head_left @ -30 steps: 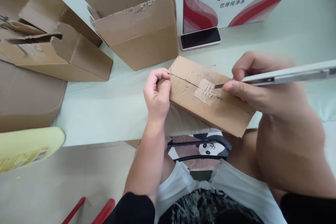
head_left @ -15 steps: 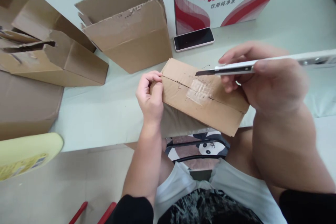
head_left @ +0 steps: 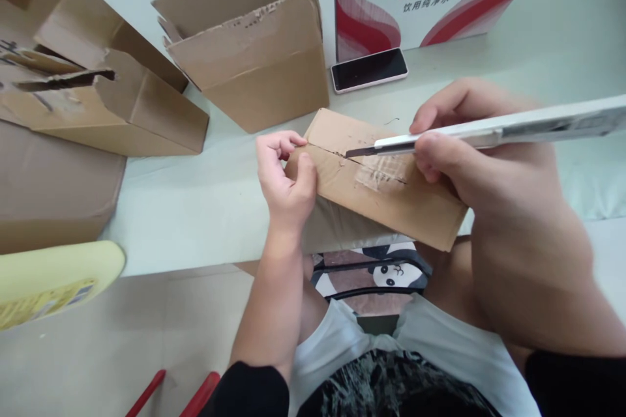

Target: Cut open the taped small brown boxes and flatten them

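A small brown cardboard box (head_left: 401, 215) lies slanted at the table's front edge, its seam running lengthwise and a patch of clear tape (head_left: 379, 174) across the middle. My left hand (head_left: 288, 176) grips the box's left end, thumb on top. Between the thumb and fingers of my right hand (head_left: 489, 143) is a white utility knife (head_left: 450, 133) with its blade out. The dark blade tip is at the seam, left of the tape; whether it has gone in, I cannot tell. My right hand covers the box's far right part.
Behind the box, a phone (head_left: 370, 70) lies before a white and red carton (head_left: 415, 19). An open cardboard box (head_left: 264, 71) stands at the back, with more boxes (head_left: 166, 107) on the left. A yellow bottle-like object (head_left: 63, 280) juts in at lower left.
The knife has moved left and down, bringing its blade tip from above the box's far half to the seam. My left hand keeps its hold. The whole view has shifted slightly.
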Motion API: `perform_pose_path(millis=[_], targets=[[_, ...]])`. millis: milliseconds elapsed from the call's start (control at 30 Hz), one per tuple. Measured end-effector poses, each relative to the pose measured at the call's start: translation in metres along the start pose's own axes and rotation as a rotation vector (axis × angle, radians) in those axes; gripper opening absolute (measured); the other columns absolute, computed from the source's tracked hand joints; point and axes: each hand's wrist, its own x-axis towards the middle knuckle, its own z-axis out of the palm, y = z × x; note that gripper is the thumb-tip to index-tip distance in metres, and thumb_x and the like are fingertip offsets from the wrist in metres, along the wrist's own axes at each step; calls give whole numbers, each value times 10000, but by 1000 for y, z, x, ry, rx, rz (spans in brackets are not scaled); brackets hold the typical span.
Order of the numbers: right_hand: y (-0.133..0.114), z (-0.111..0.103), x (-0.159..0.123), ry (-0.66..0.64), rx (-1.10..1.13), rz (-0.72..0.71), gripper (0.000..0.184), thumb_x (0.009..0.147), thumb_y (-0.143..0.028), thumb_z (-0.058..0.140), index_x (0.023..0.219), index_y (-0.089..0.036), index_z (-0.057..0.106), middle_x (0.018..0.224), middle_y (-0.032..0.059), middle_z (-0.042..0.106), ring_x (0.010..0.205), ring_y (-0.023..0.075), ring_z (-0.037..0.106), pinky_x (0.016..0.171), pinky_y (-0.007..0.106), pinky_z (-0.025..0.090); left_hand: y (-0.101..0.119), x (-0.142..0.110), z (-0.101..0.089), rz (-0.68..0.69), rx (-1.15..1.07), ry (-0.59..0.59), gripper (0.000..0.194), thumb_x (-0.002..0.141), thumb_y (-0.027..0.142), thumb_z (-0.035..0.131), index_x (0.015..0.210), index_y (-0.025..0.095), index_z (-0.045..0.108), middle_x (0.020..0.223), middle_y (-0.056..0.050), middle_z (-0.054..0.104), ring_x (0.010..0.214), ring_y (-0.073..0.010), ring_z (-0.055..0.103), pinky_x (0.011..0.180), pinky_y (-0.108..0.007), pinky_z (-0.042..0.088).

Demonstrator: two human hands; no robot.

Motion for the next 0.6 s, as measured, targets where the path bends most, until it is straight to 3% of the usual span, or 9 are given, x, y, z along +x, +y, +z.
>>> perform_pose_path(millis=[133,233,433,600], targets=[[9,-6,5,-98,83,-18,62,902,-205,717,842,-205,701,654,-19,624,552,94,519,495,285,342,2,2,2,-22,-6,2,215,863,83,554,918,253,435,879,-1,540,915,-176,641,846,-348,496],[10,-7,7,-94,120,5,60,885,-184,699,830,-204,713,642,-21,652,543,95,553,475,270,349,3,3,2,-27,-6,12,225,841,67,541,884,250,417,853,4,521,901,-170,641,827,-343,495],[7,-2,6,-141,-55,31,130,904,-275,723,794,-219,681,676,-33,662,623,87,579,571,246,408,5,3,4,-23,12,26,228,825,82,544,859,249,393,819,13,498,888,-168,644,813,-345,503],[4,-3,7,-167,-115,42,158,888,-332,722,794,-218,666,691,-33,654,631,97,573,561,255,402,6,3,5,-28,1,39,223,828,87,542,841,248,388,806,14,488,884,-170,650,810,-345,507]])
